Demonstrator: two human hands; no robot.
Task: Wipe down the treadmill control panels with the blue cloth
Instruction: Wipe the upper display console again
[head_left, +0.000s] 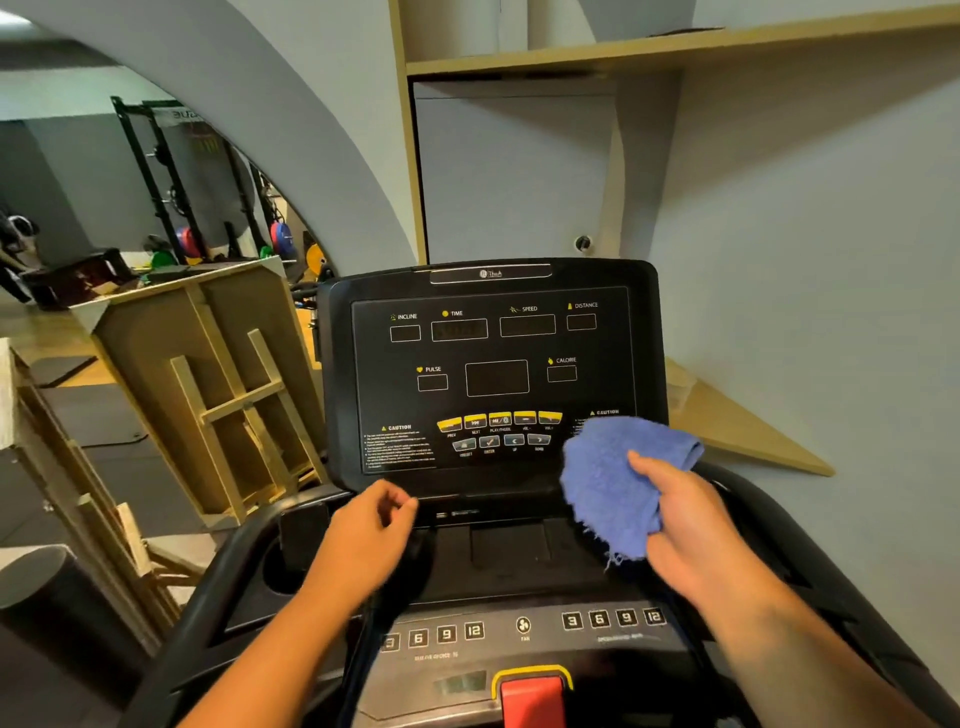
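Blue cloth (615, 483) gripped in the right hand (691, 525), thumb on top, fingers closed around the bunched lower right part; most of the fabric spreading up and to the left of the palm, frayed threads trailing from the bottom edge. Upper part of the cloth overlapping the lower right corner of the treadmill control panel (493, 374), hiding most of the right-hand caution label; contact with the panel face impossible to confirm. Left hand (371, 525) empty, fingers loosely curled, thumb and forefinger near each other, hovering just below the panel's lower edge on the left side, well apart from the cloth and from the right hand. Yellow button row (498, 420) and the grey row beneath it uncovered, lying between the two hands and slightly above them. Dark readouts marked incline, time, speed, distance, pulse and calorie higher up the panel, all unlit. Lower console (519, 629) nearer the camera, with numbered keys 3, 6, 9, 12 on each side of a fan button, both forearms crossing above it. Red safety key (532, 696) with yellow surround at the bottom centre. Wooden frame (218, 384) leaning to the left of the treadmill.
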